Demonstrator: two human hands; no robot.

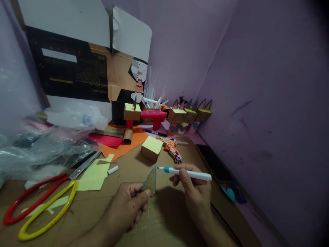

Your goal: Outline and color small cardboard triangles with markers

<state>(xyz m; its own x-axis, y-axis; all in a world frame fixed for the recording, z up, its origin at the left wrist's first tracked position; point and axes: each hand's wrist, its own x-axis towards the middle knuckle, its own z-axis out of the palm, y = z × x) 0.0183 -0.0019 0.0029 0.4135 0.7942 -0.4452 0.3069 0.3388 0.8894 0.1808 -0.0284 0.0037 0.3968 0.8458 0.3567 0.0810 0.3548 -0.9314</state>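
Between the thumb and fingers of my left hand (131, 204) is a small cardboard triangle (151, 181), pointed end up, with blue lines along its edges. My right hand (194, 190) grips a white felt-tip marker (192, 174) with a blue band. The marker's blue tip is right by the triangle's upper point; whether it touches, I cannot tell. A white marker cap (113, 169) lies to the left of my hands. Just beyond them sits a small cardboard box (151, 148) with a pale yellow top.
Large scissors (68, 178) with red and yellow handles lie at left beside yellow paper scraps (95, 175). Plastic bags (51, 147) crowd the far left. Several cardboard-headed figures (190, 116) stand at the back. A dark phone-like slab (212, 163) lies along the right wall.
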